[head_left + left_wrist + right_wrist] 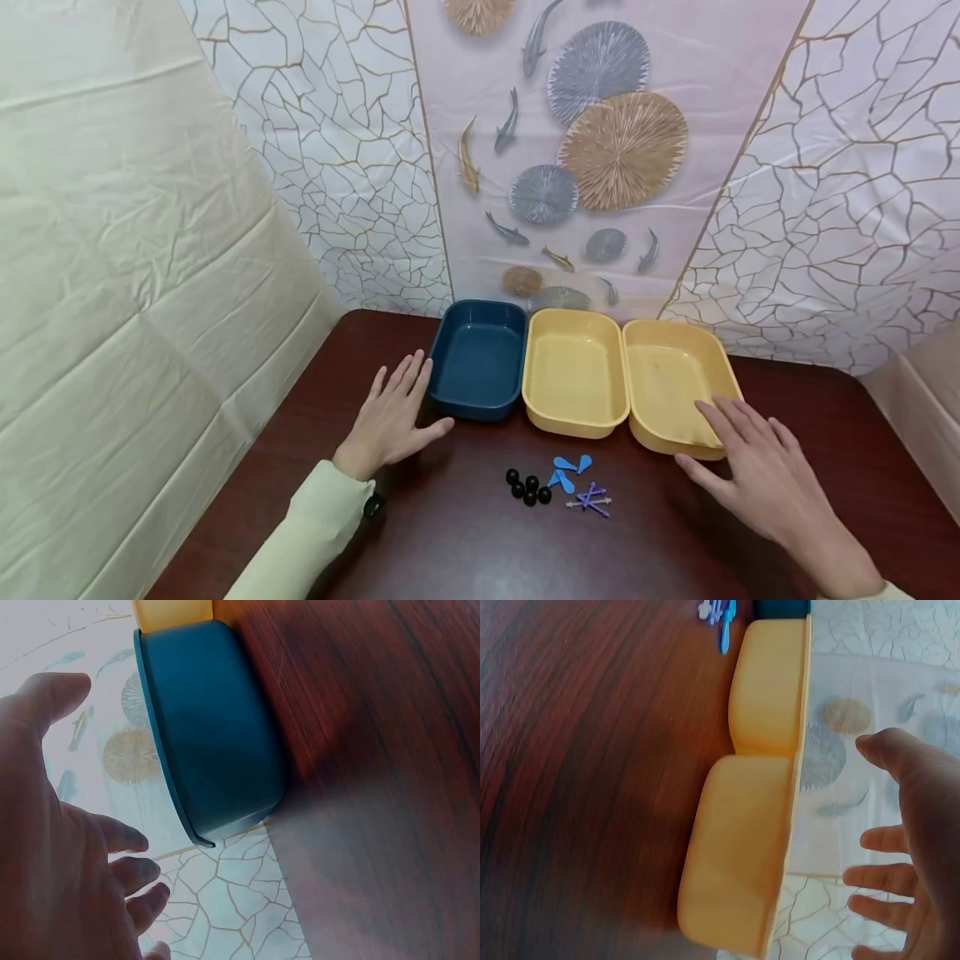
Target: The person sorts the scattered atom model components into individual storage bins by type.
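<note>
My left hand (390,421) lies flat on the dark wooden counter (465,542) at centre left of the head view, fingers (408,379) spread and holding nothing, their tips just beside the blue tray (480,358). My right hand (757,475) hovers at lower right with its fingers (731,417) straight and slightly apart, the tips over the near rim of the right yellow tray (675,379), which sits against the middle yellow tray (573,371). Below the trays, between my hands, lie small black balls (527,489), blue paddle-shaped pieces (567,469) and purple pins (592,500), close together and untouched.
</note>
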A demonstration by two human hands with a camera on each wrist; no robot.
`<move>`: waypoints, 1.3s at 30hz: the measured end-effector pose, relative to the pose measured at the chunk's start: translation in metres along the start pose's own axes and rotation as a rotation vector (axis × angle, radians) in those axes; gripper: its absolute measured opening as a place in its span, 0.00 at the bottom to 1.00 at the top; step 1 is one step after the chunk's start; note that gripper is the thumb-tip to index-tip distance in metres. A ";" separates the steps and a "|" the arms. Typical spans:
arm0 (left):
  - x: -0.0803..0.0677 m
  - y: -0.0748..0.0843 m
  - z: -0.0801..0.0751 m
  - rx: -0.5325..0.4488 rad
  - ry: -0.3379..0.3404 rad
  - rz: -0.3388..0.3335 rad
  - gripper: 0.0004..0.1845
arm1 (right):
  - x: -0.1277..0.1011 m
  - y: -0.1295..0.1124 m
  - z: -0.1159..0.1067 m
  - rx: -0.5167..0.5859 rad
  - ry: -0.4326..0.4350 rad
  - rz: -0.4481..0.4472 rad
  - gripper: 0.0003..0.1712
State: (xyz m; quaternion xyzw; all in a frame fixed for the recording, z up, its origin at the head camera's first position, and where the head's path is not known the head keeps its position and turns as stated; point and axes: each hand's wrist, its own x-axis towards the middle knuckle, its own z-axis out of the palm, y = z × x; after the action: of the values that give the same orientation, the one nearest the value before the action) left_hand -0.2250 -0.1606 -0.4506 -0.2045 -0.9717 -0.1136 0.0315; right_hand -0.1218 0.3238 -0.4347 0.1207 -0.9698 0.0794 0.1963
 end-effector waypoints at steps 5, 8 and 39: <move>0.006 -0.005 0.001 -0.033 -0.014 -0.004 0.56 | 0.005 -0.015 0.002 0.062 0.137 -0.138 0.39; 0.010 -0.008 0.001 -0.040 -0.026 -0.009 0.56 | 0.008 -0.028 0.005 0.096 0.170 -0.209 0.34; 0.029 -0.009 0.017 -0.089 -0.086 -0.034 0.54 | 0.043 -0.118 0.050 0.417 -0.383 -0.364 0.11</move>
State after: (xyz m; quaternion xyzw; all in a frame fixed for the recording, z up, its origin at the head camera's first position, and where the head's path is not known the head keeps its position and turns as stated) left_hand -0.2554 -0.1536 -0.4655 -0.1940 -0.9695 -0.1482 -0.0212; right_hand -0.1469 0.1919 -0.4510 0.3423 -0.9145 0.2155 -0.0076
